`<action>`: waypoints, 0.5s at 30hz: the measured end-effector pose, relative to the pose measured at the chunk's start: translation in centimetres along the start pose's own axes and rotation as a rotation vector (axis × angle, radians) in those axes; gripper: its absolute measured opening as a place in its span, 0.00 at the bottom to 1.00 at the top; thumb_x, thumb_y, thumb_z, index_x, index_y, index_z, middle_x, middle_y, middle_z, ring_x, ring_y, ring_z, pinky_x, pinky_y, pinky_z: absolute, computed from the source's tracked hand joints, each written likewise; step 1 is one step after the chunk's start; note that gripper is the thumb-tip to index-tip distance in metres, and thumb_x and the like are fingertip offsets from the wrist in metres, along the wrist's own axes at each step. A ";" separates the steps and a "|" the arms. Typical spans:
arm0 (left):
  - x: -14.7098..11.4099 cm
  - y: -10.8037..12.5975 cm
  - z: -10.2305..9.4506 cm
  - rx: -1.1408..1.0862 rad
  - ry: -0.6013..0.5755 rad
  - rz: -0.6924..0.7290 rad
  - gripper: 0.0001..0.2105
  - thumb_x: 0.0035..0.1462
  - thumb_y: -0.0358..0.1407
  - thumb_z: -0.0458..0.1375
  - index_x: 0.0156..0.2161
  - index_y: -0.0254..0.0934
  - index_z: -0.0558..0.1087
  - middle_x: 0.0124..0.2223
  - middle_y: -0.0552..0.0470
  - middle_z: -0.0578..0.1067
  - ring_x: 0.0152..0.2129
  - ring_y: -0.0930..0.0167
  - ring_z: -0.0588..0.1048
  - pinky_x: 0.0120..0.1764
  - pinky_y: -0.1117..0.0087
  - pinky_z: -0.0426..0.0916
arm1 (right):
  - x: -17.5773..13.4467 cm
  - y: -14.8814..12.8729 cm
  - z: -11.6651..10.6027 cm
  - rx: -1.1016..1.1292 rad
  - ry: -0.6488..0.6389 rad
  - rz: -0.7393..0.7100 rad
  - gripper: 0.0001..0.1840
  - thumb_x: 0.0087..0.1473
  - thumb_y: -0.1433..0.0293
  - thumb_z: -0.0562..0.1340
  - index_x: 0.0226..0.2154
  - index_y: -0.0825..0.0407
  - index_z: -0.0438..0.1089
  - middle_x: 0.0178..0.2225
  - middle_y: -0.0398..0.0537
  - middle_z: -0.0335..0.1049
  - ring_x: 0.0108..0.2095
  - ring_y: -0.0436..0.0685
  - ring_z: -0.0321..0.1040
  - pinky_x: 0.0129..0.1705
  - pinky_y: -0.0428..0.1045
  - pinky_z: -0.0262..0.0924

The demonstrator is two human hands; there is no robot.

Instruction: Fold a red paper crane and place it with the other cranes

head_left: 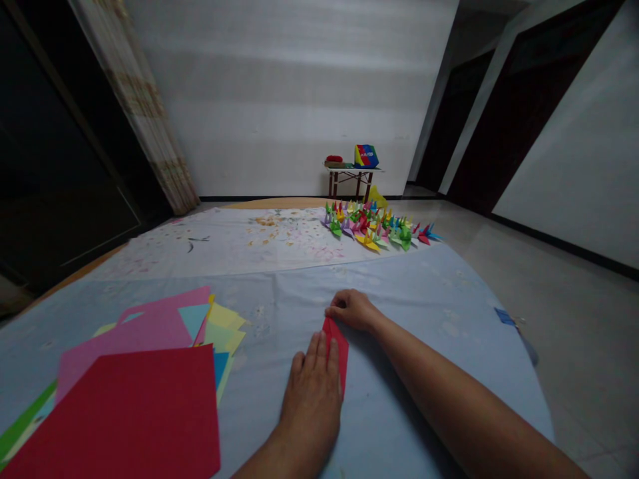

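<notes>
A piece of red origami paper, folded into a narrow pointed diamond, lies on the light blue tablecloth in front of me. My left hand rests flat over its left side, fingers stretched out and pressing it down; part of the paper is hidden under them. At the far tip, thumb and forefinger of my right hand are closed in a pinch on the paper. To the left of my left hand is a pile of coloured paper sheets with a large red sheet on top.
Many folded paper cranes in mixed colours stand at the table's far right. A white patterned cloth covers the far half of the round table. Beyond it, a small table by the wall carries a colourful box.
</notes>
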State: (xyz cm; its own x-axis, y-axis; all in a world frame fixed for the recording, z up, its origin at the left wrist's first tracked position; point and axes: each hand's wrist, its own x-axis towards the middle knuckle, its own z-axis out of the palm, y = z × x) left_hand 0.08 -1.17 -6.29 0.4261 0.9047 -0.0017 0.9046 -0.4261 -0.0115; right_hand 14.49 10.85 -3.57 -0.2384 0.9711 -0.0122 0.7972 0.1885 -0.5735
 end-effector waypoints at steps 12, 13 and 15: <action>0.2 0.0 -0.4 -0.048 0.006 -0.015 0.27 0.53 0.28 0.42 0.60 0.30 0.53 0.62 0.39 0.52 0.59 0.60 0.51 0.53 0.50 0.52 | 0.0 -0.1 0.3 -0.035 -0.001 -0.019 0.16 0.36 0.55 0.67 0.24 0.49 0.73 0.25 0.41 0.72 0.28 0.51 0.65 0.34 0.47 0.51; 0.1 0.0 -0.5 -0.049 -0.002 -0.017 0.27 0.53 0.28 0.42 0.60 0.30 0.54 0.62 0.39 0.53 0.59 0.60 0.52 0.53 0.50 0.52 | 0.1 -0.1 0.4 -0.023 -0.004 -0.008 0.15 0.36 0.55 0.67 0.24 0.49 0.73 0.24 0.41 0.72 0.28 0.51 0.65 0.33 0.46 0.52; 0.2 0.0 -0.7 -0.049 -0.012 -0.016 0.27 0.53 0.28 0.43 0.60 0.30 0.54 0.62 0.39 0.53 0.58 0.59 0.52 0.54 0.50 0.51 | 0.3 -0.1 0.6 -0.010 0.013 0.018 0.13 0.38 0.57 0.66 0.23 0.50 0.73 0.23 0.41 0.71 0.27 0.50 0.65 0.32 0.45 0.51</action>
State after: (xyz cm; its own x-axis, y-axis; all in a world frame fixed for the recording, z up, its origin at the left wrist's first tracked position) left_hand 0.18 -1.02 -5.58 0.4118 0.9112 -0.0134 0.9109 -0.4111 0.0372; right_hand 14.03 11.06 -3.98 -0.2162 0.9763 -0.0117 0.8071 0.1720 -0.5649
